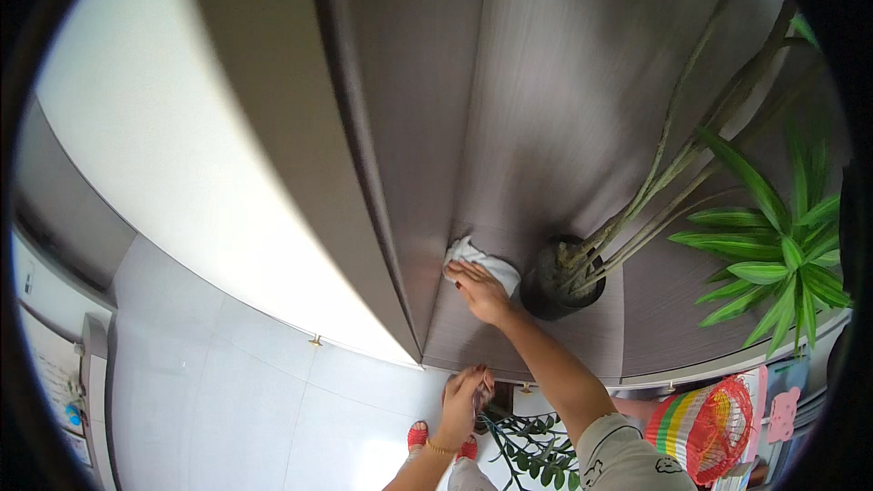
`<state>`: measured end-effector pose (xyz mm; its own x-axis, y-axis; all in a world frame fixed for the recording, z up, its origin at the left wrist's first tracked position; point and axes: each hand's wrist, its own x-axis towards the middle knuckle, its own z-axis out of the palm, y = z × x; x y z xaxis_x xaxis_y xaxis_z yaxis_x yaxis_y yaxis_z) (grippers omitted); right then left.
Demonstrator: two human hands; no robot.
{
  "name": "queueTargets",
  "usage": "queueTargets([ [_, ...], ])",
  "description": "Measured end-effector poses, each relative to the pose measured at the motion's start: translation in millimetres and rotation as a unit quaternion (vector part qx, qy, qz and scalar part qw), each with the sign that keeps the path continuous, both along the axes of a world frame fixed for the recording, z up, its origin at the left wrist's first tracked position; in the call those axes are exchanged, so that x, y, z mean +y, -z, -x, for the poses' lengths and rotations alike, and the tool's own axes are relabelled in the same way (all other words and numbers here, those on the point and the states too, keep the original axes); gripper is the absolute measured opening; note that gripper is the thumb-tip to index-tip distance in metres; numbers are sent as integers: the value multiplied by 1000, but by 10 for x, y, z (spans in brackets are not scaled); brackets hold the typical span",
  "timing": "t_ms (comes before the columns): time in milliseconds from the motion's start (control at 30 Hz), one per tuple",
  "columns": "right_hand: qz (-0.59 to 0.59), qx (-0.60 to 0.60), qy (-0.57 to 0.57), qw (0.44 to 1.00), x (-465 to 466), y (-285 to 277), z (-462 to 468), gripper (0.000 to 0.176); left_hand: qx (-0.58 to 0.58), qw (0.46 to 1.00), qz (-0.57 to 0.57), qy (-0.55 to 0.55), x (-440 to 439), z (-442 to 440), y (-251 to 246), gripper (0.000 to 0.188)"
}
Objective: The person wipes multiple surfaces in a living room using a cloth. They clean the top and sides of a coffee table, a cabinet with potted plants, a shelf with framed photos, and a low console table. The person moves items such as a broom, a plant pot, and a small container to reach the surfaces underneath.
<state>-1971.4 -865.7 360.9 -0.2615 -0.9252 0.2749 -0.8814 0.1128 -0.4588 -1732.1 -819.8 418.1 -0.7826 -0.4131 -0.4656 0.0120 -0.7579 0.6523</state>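
My right hand (481, 292) presses a white cloth (501, 269) flat onto the brown wood-grain shelf (470, 337), in the corner by the upright side panel. Just right of the cloth stands a black plant pot (545, 293) with several long bare stems leaning to the upper right. My left hand (467, 399), with a bracelet at the wrist, is in front of the shelf's front edge, its fingers curled around a small dark reddish thing that I cannot make out.
Striped green leaves (784, 266) spread at the right. Below the shelf are a dark-leaved plant (539, 450) and a red, striped woven basket (709, 429). A tall white cabinet door (204, 184) with a small gold knob (315, 340) is at the left, above the tiled floor (252, 382).
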Motion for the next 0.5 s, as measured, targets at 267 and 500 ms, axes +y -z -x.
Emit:
queueTargets([
  [267, 64, -41, -96, 992, 473, -188, -636, 39, 47, 975, -188, -109, 340, -431, -6, 30],
  [500, 8, 9, -153, 988, 1017, -305, -1391, 52, 70, 969, -200, -128, 283, -762, -205, 36],
])
